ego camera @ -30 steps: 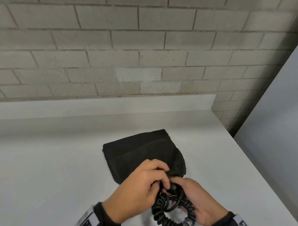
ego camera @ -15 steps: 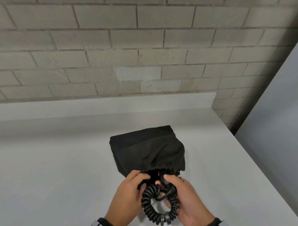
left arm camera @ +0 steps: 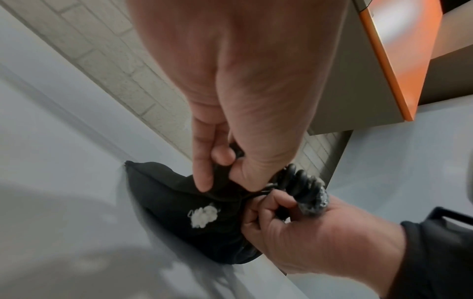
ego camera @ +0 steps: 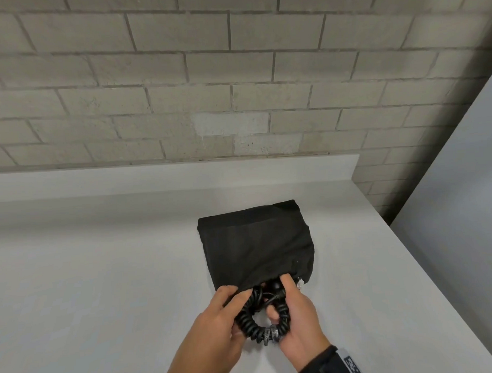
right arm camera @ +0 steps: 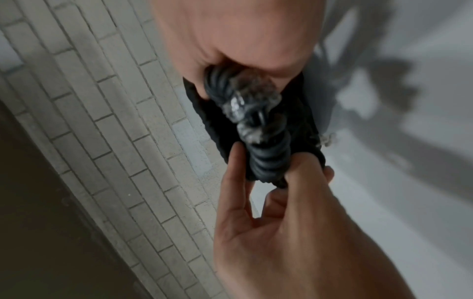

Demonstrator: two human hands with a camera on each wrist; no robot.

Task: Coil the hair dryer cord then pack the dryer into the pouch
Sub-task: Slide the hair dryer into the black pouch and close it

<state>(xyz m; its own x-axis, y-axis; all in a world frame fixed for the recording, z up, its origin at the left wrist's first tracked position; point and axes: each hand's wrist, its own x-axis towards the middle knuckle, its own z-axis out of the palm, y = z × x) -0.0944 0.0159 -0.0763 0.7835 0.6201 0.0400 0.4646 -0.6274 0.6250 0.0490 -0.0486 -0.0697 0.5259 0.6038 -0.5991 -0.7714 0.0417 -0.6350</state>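
Head view: my left hand (ego camera: 214,328) and right hand (ego camera: 298,322) curl around the coiled cord (ego camera: 260,325), one on each side, at the mouth of the black pouch (ego camera: 255,242), which lies just beyond my fingertips on the white counter (ego camera: 102,277).

Left wrist view: my left fingers (left arm camera: 202,161) pinch the pouch rim; white drawstring knot (left arm camera: 203,216) below them.

Right wrist view: right palm cups the coil, blurred. The dryer itself is hidden.
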